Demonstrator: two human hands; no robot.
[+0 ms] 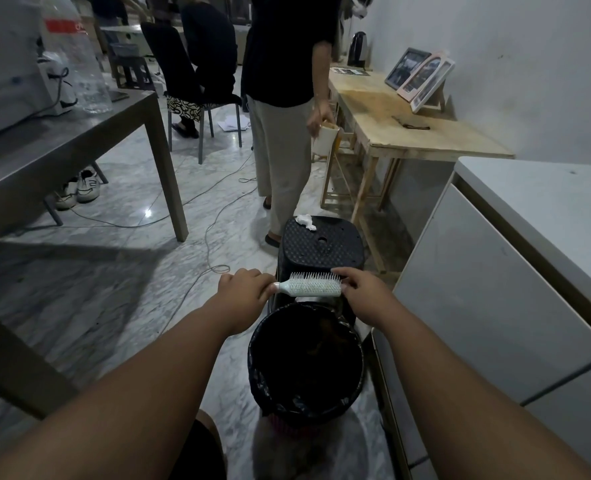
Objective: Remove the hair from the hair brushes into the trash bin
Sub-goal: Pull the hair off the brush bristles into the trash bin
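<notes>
Both hands up over the trash bin (304,358), w/ the white hair brush (309,285) held level just beyond the bin's far rim, bristles pointing up and away. Left hand (244,289) is closed round the handle end, firm grip. Right hand (358,289) sits at the brush's head end, fingers curled over the tip and onto the bristles; looks like a pinch-and-pull, but can't tell if any hair is actually caught between the fingers.

Bin is lined w/ a black bag, mouth open; the inside is too dark to tell if hair is down there. Just past the bin stands a black plastic stool (322,242) w/ a crumpled white tissue (306,221) on its far edge.

Progress call: bristles look pretty clean from here, no obvious clump, so this brush may be near done, tho fine strands wouldn't show at this size. No other brushes visible near the bin, so can't say how many are left. Brush is well placed for anything pulled off to drop in.
</notes>
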